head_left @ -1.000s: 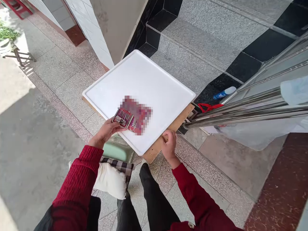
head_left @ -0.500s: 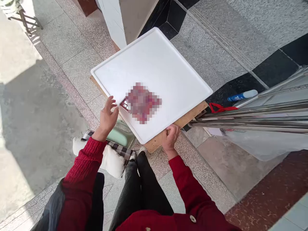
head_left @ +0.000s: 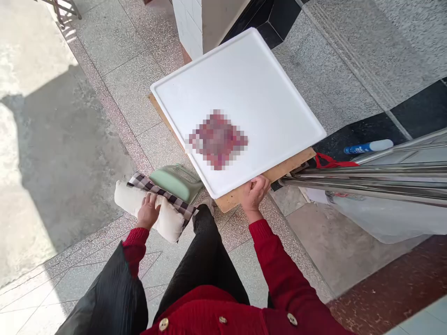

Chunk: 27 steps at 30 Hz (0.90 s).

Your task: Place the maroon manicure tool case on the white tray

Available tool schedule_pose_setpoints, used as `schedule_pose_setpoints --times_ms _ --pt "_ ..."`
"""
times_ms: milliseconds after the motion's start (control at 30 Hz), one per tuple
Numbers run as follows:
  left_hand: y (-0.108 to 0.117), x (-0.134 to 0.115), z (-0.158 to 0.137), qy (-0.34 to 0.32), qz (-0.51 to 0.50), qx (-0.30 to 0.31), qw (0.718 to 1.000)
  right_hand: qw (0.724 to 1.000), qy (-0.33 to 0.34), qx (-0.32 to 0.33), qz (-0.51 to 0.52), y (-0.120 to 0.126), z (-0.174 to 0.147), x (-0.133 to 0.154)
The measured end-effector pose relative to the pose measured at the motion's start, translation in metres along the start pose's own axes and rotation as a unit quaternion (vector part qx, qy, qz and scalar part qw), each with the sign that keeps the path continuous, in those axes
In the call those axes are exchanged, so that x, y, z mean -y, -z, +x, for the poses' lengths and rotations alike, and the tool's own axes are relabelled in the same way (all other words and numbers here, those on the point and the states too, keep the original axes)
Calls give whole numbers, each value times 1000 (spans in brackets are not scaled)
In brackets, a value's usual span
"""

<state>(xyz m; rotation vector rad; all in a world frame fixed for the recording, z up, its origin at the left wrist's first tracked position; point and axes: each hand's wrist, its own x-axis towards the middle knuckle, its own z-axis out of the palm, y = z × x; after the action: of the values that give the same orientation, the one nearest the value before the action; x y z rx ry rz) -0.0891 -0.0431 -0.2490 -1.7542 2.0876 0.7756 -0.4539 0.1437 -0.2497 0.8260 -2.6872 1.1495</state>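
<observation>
the left hand [head_left: 148, 211] lies palm down on a cream cushion [head_left: 164, 222], fingers spread and curved over its top edge, resting on it rather than clamped round it; whether the fingers pinch the fabric cannot be told. a black-and-white checked cloth [head_left: 164, 195] runs across the cushion just beyond the fingertips, and the cushion sits on a pale green stool [head_left: 174, 182] that pokes out from under the near left edge of the board above it. the person's black trouser leg [head_left: 206, 265] stands between the two arms. further right, a white tray [head_left: 244, 83] lies flat on a wooden board [head_left: 279, 171], whose brown edge shows along the tray's near right side. on the tray, towards its near left part, lies a small reddish packet [head_left: 218, 139], blurred so its detail cannot be made out; it is well apart from both hands, with the left hand down and to the left of it and the right hand below and to the right. the right hand [head_left: 256, 191] is closed round the near corner of the wooden board, thumb on top at the tray's rim and fingers curled under. to the right, shiny metal rails [head_left: 366, 179] run off from beside the board, with a red strap [head_left: 330, 162] and a blue bottle [head_left: 366, 147] lying on the dark floor behind them.
</observation>
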Motion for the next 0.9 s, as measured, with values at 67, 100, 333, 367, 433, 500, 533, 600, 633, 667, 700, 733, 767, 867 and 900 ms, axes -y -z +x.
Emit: schedule_pose_setpoints --times_ms 67,100,333,367,433,500,533,600,633,667,700,733,767,867,900 --pt "-10 5 1 17 -5 -13 1000 1000 0 -1 -6 1 0 0" --pt "-14 6 1 29 -7 -24 999 1000 -3 1 -7 1 0 0" --pt "-33 26 -14 111 -33 -49 992 1000 -5 6 -15 0 0 -3" --pt "-35 29 -16 121 -37 -44 991 1000 -3 6 -16 -1 0 -3" --pt "-37 32 -20 134 -45 -32 989 1000 -2 6 -16 -1 -1 -4" --pt "-37 32 -22 134 -51 -16 990 1000 -5 7 -16 -2 -1 -5" --pt "-36 31 -23 130 -53 -9 990 1000 -7 9 -15 -2 -1 -5" --pt "-31 28 -24 117 -55 5 992 1000 -12 13 -12 -3 -2 -4" --pt "-27 25 -24 109 -55 11 992 1000 -14 14 -9 -3 -3 -3" --pt "-22 22 -22 100 -54 15 993 1000 -17 17 -5 -3 -3 -2" --pt "-17 18 -19 91 -53 17 994 1000 -19 20 -2 -4 -3 -1" --pt "-10 13 -14 81 -50 16 995 999 -21 23 0 -5 -3 1" --pt "-2 8 -7 71 -47 12 996 999 -24 26 0 -6 -3 2" --pt "30 -14 27 42 -28 -9 999 999 -26 29 0 -9 -3 6" --pt "43 -22 41 34 -20 -16 999 999 -24 28 0 -11 -3 7"
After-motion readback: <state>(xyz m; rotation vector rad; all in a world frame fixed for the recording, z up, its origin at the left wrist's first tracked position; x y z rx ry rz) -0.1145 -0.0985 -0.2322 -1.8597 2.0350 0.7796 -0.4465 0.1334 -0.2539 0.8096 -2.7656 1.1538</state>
